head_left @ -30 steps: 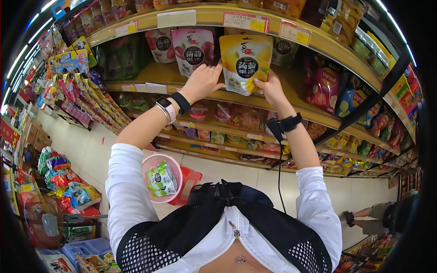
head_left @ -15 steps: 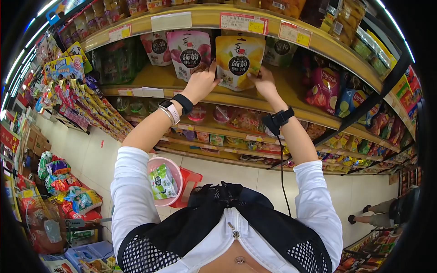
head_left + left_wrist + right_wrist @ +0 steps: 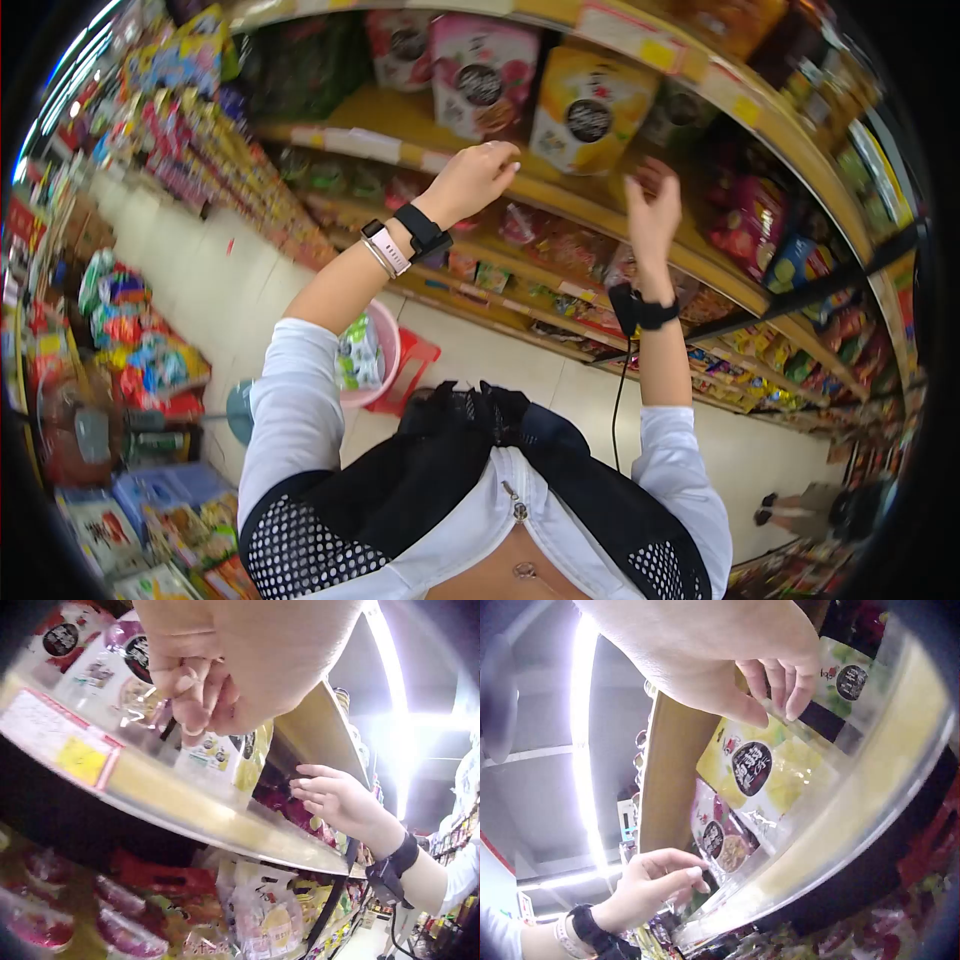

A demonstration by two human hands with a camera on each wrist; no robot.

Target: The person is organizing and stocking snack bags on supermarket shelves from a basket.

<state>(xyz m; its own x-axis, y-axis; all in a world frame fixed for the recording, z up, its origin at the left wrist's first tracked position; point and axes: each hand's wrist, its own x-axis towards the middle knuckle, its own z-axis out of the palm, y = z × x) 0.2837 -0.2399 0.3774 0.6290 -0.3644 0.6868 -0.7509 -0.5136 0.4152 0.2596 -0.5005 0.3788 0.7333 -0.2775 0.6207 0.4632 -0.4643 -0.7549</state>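
Note:
A yellow konjac jelly pouch [image 3: 590, 110] stands upright on the shelf beside a pink-and-white jelly pouch [image 3: 485, 80]. Just in front of the shelf edge, my left hand [image 3: 468, 183] holds nothing, its fingers loosely bent. My right hand [image 3: 655, 215] is off the yellow pouch's right side, with relaxed fingers and nothing in it. The right wrist view shows the yellow pouch [image 3: 757, 769] below the right thumb, while a green-and-white pouch [image 3: 847, 679] stands on its other side. Bent left fingers [image 3: 199, 697] overlap the pouches in the left wrist view.
Chip bags [image 3: 750, 220] sit farther right on the same shelf. Price tags [image 3: 635, 40] line the shelf edge above. On the floor, a pink bucket [image 3: 392, 350] with green-and-white packs stands by a red stool [image 3: 410, 370]. Another person's legs [image 3: 795, 505] appear at the lower right.
My hands have let go of the yellow pouch, which stays standing on the shelf. Both have drawn back toward me, the right hand also moving to the right. The head view has tilted.

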